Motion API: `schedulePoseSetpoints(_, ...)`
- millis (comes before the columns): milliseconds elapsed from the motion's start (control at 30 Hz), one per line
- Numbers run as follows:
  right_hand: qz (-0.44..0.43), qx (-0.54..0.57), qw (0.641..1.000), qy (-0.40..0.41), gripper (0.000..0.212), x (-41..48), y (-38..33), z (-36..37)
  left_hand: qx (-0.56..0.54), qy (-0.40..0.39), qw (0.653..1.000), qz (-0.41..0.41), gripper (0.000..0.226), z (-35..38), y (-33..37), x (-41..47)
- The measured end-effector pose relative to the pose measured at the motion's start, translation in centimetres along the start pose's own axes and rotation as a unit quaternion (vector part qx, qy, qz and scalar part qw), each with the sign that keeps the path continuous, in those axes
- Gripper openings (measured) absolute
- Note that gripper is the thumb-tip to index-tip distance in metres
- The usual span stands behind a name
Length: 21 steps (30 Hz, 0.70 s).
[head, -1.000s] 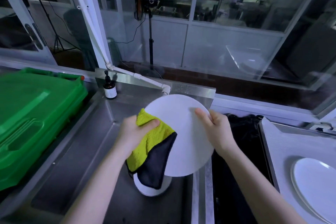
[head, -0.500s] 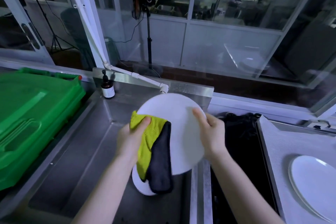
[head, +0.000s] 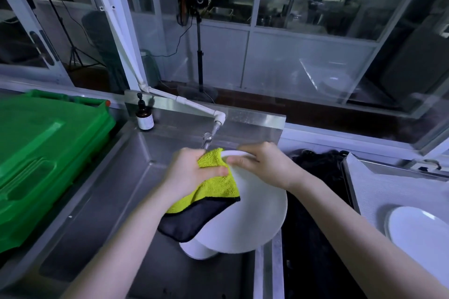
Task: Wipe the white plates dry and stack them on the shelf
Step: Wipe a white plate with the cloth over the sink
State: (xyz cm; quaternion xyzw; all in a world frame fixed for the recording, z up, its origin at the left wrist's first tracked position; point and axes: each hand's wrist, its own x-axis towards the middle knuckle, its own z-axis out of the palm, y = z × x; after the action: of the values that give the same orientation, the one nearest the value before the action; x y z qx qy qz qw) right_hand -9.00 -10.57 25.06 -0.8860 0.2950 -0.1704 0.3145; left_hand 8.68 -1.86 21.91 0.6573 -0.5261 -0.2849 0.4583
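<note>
**Figure: plate being wiped over a steel sink, seen from the head view.**

The only label showing is a white one on the brown pump bottle (head: 145,116), which is standing at the far left corner of the sink (head: 109,201); its print is too small to read.

The held plate (head: 252,216) is showing as a plain, glossy white disc without pattern. It is hanging in the air above the sink's right half, just below the tap (head: 209,138). It is tilting steeply: its upper rim is sitting between the two hands, and its lower rim is reaching toward the near right corner of the sink. Foreshortened to an oval, its long dimension is running from upper left to lower right.

The right hand (head: 263,167) is curling its grip over the upper rim, with the thumb lying on the near face. The left hand (head: 192,175) is pinching a yellow-green and black cloth (head: 213,192) against the plate's left edge, so its grip is clamping on cloth and rim together. The cloth is draping down over the left part of the plate.

A second white dish (head: 196,251) is lying in the sink beneath, partly hidden. A flat plate (head: 420,233) is resting on the pale surface (head: 388,184) at the right. A green plastic crate (head: 43,153) is lying to the left of the sink.
</note>
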Motion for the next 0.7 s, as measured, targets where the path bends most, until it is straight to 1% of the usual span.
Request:
schedulePoseSetpoints(67,-0.021,0.003,0.999,0.044,0.047,-0.4,0.0,0.5,0.006,-0.012,1.0,-0.002,0.031,-0.3,0.0,-0.1)
schedulePoseSetpoints(100,-0.009,0.027,0.997,0.065,0.048,-0.6,0.3,0.6,-0.007,0.002,1.0,-0.013,0.027,-0.5,-0.4,-0.2)
schedulePoseSetpoints(133,0.021,0.068,0.993,0.093,0.051,-1.0,0.8,0.6,-0.04,0.038,0.998,-0.035,0.021,-0.4,-0.9,-0.4)
schedulePoseSetpoints(167,0.064,0.127,0.98,0.139,0.052,-1.1,1.0,0.8,-0.092,0.092,0.989,-0.07,0.018,-0.2,-1.4,-0.7)
schedulePoseSetpoints(200,0.117,0.202,0.951,0.201,0.052,-1.2,1.3,1.3,-0.156,0.152,0.969,-0.115,0.022,0.4,-2.1,-1.0)
schedulePoseSetpoints(233,0.18,0.278,0.905,0.267,0.051,-1.1,1.4,2.1,-0.221,0.214,0.937,-0.165,0.026,1.3,-2.5,-1.3)
schedulePoseSetpoints(267,0.241,0.348,0.846,0.324,0.05,-1.1,1.5,3.3,-0.274,0.271,0.898,-0.212,0.027,2.2,-2.9,-1.6)
schedulePoseSetpoints(300,0.284,0.404,0.791,0.361,0.051,-1.3,1.4,4.7,-0.306,0.311,0.865,-0.249,0.028,3.1,-3.1,-1.8)
schedulePoseSetpoints(333,0.303,0.435,0.761,0.374,0.051,-1.5,1.6,5.8,-0.319,0.328,0.847,-0.27,0.03,3.6,-3.4,-1.8)
schedulePoseSetpoints(367,0.305,0.436,0.764,0.363,0.045,-1.8,1.8,6.4,-0.321,0.322,0.847,-0.277,0.032,3.8,-3.8,-1.9)
schedulePoseSetpoints(400,0.298,0.418,0.79,0.336,0.041,-2.2,2.0,6.4,-0.318,0.306,0.855,-0.273,0.033,3.7,-4.0,-2.0)
schedulePoseSetpoints(433,0.274,0.385,0.827,0.306,0.039,-2.6,2.3,5.7,-0.309,0.289,0.867,-0.261,0.033,3.2,-4.2,-2.0)
schedulePoseSetpoints(500,0.199,0.322,0.891,0.25,0.034,-2.7,2.9,3.0,-0.271,0.25,0.903,-0.22,0.032,1.9,-4.4,-1.8)
schedulePoseSetpoints(533,0.166,0.295,0.916,0.215,0.029,-2.4,2.8,1.3,-0.232,0.222,0.927,-0.193,0.034,1.3,-4.3,-1.6)
schedulePoseSetpoints(567,0.14,0.258,0.942,0.162,0.029,-2.0,2.7,0.0,-0.182,0.184,0.953,-0.159,0.035,0.9,-3.9,-1.3)
schedulePoseSetpoints(600,0.116,0.206,0.966,0.103,0.037,-1.5,2.4,-0.7,-0.131,0.143,0.973,-0.121,0.034,0.6,-3.3,-0.9)
schedulePoseSetpoints(633,0.093,0.148,0.984,0.047,0.049,-1.0,2.0,-0.9,-0.09,0.102,0.987,-0.082,0.032,0.4,-2.5,-0.6)
schedulePoseSetpoints(667,0.075,0.104,0.992,0.01,0.058,-0.6,1.8,-0.6,-0.054,0.065,0.995,-0.047,0.031,0.3,-2.0,-0.3)
schedulePoseSetpoints(700,0.062,0.08,0.995,-0.001,0.062,-0.5,1.5,-0.2,-0.023,0.038,0.999,-0.021,0.031,0.2,-1.5,0.0)
